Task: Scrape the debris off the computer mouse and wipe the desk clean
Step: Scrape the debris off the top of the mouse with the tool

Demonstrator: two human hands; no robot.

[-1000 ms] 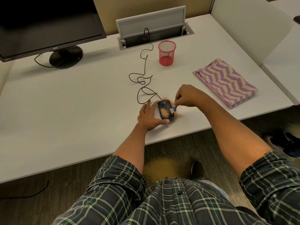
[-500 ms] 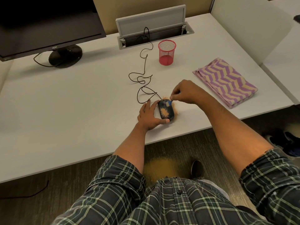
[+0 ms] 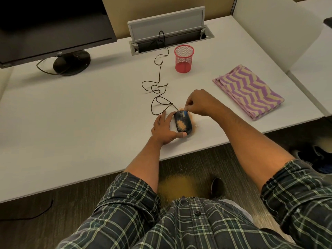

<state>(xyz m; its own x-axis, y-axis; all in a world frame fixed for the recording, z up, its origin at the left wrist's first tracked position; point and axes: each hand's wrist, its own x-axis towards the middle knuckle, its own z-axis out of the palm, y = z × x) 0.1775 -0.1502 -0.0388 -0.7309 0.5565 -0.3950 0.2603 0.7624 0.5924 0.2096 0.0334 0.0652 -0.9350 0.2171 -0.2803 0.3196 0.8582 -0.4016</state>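
Head view looks down on a white tabletop (image 3: 71, 123) set against a tan partition, with a white divider panel on the right and dark wood-look flooring (image 3: 188, 159) below the near edge. A yellowish patch of powder (image 3: 176, 186) lies on the floor beneath the person. Far left stands a black monitor (image 3: 53, 24) on a round base; the small logo on its lower bezel is too small to read surely, and its top and left side are cut off by the frame. An open cable hatch (image 3: 167, 27) sits at the far middle, and a dark cable (image 3: 158, 90) loops from it down to the computer mouse (image 3: 183, 124), near the tabletop's near edge, right of centre. A red mesh cup (image 3: 183, 59) stands just right of the cable. A folded purple-and-cream zigzag cloth (image 3: 248, 90) lies well to the right, apart from the hands.

Orange debris (image 3: 181, 125) speckles the mouse's back, and more lies on the tabletop just beside its right flank. The left hand (image 3: 164, 131) steadies the mouse, fingers spread along its left side and thumb at its near end. The right hand (image 3: 199, 103) has its grip pressed together, pinching a small blue scraper (image 3: 185, 115) against the mouse's far end; the scraper's shape is hard to make out. Dark shoes (image 3: 316, 159) show at the right edge, partly cut off.
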